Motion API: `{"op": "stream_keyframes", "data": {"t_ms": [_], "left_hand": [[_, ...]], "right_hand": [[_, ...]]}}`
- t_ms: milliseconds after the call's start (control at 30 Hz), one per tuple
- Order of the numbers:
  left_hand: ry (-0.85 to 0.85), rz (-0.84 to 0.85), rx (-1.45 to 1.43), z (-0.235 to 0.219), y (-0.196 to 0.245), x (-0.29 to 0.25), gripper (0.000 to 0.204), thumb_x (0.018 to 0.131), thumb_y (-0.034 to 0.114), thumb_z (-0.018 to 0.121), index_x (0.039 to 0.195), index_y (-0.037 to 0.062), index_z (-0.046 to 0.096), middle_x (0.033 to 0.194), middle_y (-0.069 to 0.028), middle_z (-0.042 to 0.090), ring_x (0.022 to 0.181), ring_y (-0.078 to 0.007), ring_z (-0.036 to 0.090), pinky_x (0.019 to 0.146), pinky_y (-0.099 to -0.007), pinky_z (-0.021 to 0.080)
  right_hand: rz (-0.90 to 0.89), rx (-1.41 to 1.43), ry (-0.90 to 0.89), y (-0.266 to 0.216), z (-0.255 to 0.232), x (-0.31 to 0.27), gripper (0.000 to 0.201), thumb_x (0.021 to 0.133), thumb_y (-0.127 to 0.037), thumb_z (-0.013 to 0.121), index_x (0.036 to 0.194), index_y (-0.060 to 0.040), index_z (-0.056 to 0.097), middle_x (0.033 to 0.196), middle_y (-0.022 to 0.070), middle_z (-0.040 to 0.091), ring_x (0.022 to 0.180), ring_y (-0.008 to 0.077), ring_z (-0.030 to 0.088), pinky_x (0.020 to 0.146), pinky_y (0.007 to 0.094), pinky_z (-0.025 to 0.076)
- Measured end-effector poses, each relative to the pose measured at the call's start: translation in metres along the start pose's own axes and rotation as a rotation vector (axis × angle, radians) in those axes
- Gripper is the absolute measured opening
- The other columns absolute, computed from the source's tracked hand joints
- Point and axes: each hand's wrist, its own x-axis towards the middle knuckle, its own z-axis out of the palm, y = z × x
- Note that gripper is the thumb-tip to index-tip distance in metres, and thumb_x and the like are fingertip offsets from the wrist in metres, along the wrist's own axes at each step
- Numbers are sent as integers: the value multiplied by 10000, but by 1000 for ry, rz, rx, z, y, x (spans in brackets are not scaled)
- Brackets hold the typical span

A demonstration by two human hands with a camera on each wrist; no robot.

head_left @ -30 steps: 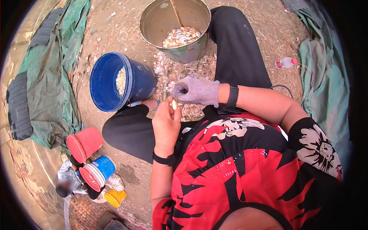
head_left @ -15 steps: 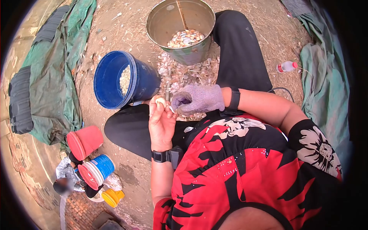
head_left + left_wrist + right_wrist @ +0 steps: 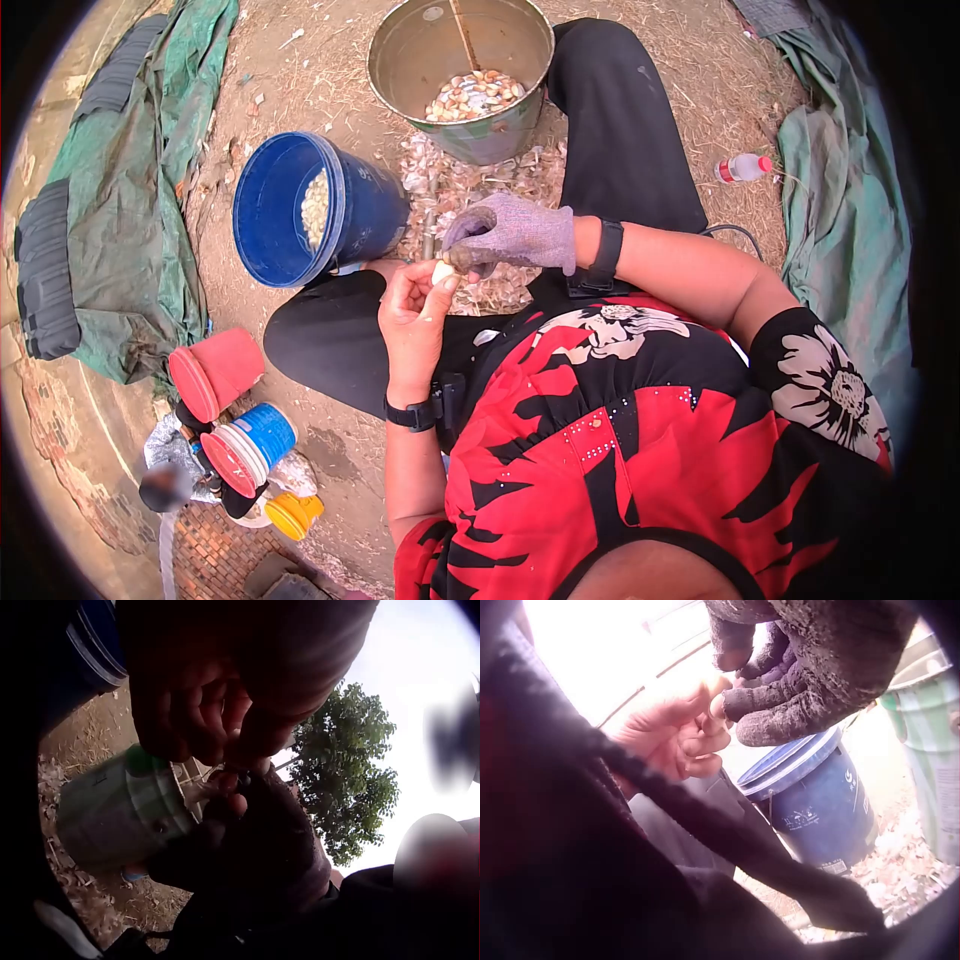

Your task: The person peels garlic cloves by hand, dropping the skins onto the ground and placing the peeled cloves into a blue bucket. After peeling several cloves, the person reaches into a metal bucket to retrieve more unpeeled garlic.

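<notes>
My bare left hand [image 3: 412,315] pinches a pale garlic clove [image 3: 443,271] between thumb and fingers, over my lap. From the right, my right hand [image 3: 518,235] in a dirty lilac knit glove meets it, thumb and finger curled onto the clove's far end. In the right wrist view a bare fingertip [image 3: 718,706] pokes out of the darkened glove beside the left fingers. The left wrist view is dark, and the fingers largely hide the clove there. Beyond the hands, papery garlic skins [image 3: 425,185] litter the ground.
A blue bucket [image 3: 375,205] holding peeled cloves [image 3: 315,210] tilts at the left. Ahead, a larger bucket [image 3: 490,140] contains unpeeled cloves [image 3: 475,95] and a stick. Red, blue and yellow pails stand lower left near another person. A bottle [image 3: 743,168] lies right, beside green tarpaulin [image 3: 840,230].
Half a second ago the left hand was turned palm up, the clove at its fingertips beside the gloved hand. Now it has turned inward and both hands meet at the clove.
</notes>
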Motion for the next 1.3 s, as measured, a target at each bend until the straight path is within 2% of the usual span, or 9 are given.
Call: {"op": "stream_keyframes", "data": {"t_ms": [200, 267, 500, 567, 700, 867, 1000, 1067, 1300], "left_hand": [[32, 159, 438, 4, 6, 4, 144, 878, 37, 701, 1010, 24, 646, 877, 18, 600, 696, -57, 517, 650, -212, 442], [51, 286, 598, 9, 11, 5, 163, 831, 17, 723, 975, 13, 649, 757, -33, 544, 622, -105, 530, 586, -252, 451], [45, 299, 654, 15, 6, 6, 138, 847, 30, 714, 968, 13, 650, 786, -29, 568, 624, -105, 529, 586, -254, 454], [39, 109, 316, 11, -6, 6, 132, 904, 65, 690, 1018, 33, 634, 846, 6, 598, 688, -79, 520, 641, -230, 449], [16, 10, -39, 12, 0, 5, 162, 935, 93, 669, 1079, 47, 610, 894, -1, 618, 710, -92, 550, 646, -251, 472], [-92, -42, -615, 13, 9, -1, 218, 948, 127, 656, 1144, 62, 585, 1040, -45, 621, 743, -122, 584, 640, -280, 496], [-84, -18, -619, 13, 22, -5, 212, 948, 128, 657, 1139, 68, 589, 1055, -52, 615, 750, -134, 593, 639, -280, 504], [-59, 0, -408, 5, 14, -3, 209, 945, 121, 661, 1134, 68, 589, 1050, -50, 616, 768, -128, 601, 646, -278, 512], [96, 144, 92, 3, -1, -2, 174, 927, 30, 649, 1093, 43, 602, 1012, -32, 610, 786, -84, 592, 676, -244, 502]], "right_hand": [[-14, -6, -18, 2, -4, -1, 292, 916, -242, 685, 1079, 1, 677, 891, 40, 685, 752, 92, 642, 676, 246, 532], [-18, -111, -5, -4, -2, -4, 265, 908, -213, 674, 1066, 0, 685, 868, 43, 687, 739, 95, 642, 668, 248, 533], [-2, -277, 47, -1, -1, -1, 228, 910, -202, 659, 1008, 3, 677, 848, 49, 679, 705, 102, 640, 650, 259, 543], [-19, 41, 26, 4, -1, -1, 239, 911, -218, 666, 994, 6, 659, 851, 52, 667, 700, 108, 638, 653, 275, 557], [-5, 173, 16, 4, -1, -1, 257, 912, -224, 669, 1012, 11, 649, 853, 51, 657, 696, 111, 632, 655, 290, 568], [-14, -293, 13, 9, 0, 5, 178, 906, -173, 627, 937, -7, 684, 736, 35, 663, 664, 112, 649, 582, 280, 537], [-6, -522, 107, 12, -3, 5, 193, 898, -167, 638, 1009, -15, 683, 776, 39, 669, 674, 114, 649, 589, 280, 530], [-65, 16, 30, 9, -2, 0, 322, 925, -275, 668, 1066, 14, 656, 880, 54, 656, 726, 120, 648, 685, 266, 554], [-76, 54, -37, 2, 3, -4, 284, 917, -247, 679, 1078, -14, 658, 830, 52, 665, 686, 116, 636, 655, 283, 561]]}}
